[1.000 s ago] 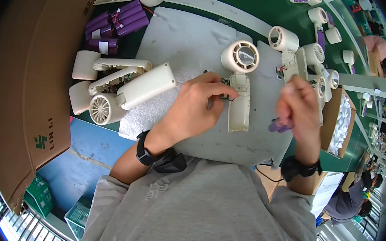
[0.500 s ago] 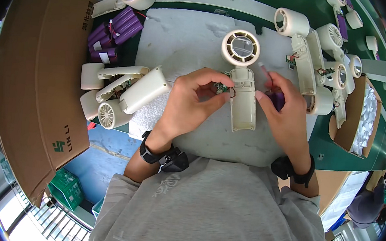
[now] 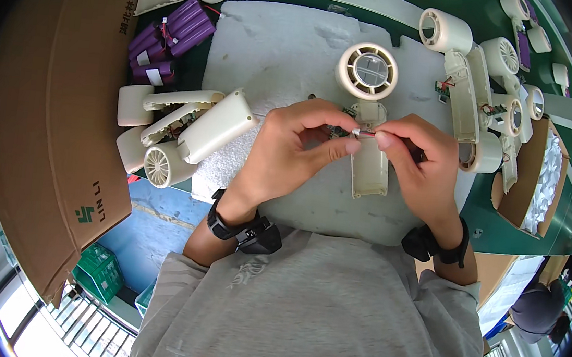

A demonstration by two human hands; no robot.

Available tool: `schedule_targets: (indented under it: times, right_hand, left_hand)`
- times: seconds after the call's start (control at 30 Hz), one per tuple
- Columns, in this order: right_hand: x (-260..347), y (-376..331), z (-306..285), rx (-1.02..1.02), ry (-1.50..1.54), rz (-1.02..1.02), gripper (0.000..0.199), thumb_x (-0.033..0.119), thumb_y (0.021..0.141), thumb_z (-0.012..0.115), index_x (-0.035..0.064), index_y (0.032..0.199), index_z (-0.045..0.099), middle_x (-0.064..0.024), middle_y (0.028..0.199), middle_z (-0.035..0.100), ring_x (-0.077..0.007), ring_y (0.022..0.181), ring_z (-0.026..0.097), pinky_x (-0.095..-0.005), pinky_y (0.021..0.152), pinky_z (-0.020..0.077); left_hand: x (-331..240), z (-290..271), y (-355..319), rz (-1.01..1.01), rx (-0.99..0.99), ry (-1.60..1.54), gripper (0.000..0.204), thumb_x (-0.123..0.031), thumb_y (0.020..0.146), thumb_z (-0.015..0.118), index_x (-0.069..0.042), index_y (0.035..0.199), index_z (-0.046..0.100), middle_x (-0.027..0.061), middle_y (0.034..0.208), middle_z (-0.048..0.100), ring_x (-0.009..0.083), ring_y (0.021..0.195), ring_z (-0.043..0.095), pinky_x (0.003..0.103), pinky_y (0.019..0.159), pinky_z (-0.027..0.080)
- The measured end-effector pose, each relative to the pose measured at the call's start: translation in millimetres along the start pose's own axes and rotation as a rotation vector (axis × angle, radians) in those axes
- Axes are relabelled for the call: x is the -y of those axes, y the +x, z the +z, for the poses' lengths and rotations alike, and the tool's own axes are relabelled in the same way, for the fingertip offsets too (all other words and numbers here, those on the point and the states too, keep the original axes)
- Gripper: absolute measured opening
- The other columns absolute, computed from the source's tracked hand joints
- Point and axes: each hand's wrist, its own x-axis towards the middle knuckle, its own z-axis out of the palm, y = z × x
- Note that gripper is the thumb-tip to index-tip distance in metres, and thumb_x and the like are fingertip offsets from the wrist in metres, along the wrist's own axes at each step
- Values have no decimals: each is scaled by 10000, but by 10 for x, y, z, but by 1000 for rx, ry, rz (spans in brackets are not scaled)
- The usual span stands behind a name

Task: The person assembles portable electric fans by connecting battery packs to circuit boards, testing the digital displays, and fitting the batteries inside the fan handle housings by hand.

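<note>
White foam padding (image 3: 278, 47) covers the bench. On it, just below the round fan head (image 3: 368, 71), the left hand (image 3: 296, 148) and right hand (image 3: 419, 157) pinch what looks like thin red wire (image 3: 366, 134) over the handle (image 3: 370, 166); small, steady fingertip grips suit it best.

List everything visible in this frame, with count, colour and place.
Handheld fan under assembly: one, cream, centre of the foam mat.
Small connector with red wire: one, pinched between both hands' fingertips.
Foam mat: one, white, on the green bench.
Fan parts: several, cream, left of the mat.
Finished fans: several, cream, right.
Battery packs: several, purple, upper left.
Cardboard box: one, brown, far left.
Green crate: one, lower left.
Left hand: at the connector.
Right hand: at the connector.
</note>
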Motion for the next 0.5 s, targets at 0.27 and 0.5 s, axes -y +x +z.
schedule_targets:
  times: [0.27,0.5]
  right_hand:
    - [-82,-15,83,34,-54,-138,112,2,814,704,-3,925,715,-82,768,637,-162,650,586,-267,554,422]
    - [-85,-27,139,98,-1,21,161,-2,771,739,22,930,733,-71,755,615,-164,628,574,-281,538,419]
  left_hand:
    - [-15,-44,-12,-61,6,-53,190,-19,846,720,12,1027,671,60,1012,647,113,908,622,245,773,527]
    - [15,-35,0,40,20,-106,182,-15,849,716,12,1023,670,63,1023,631,117,928,615,243,771,529]
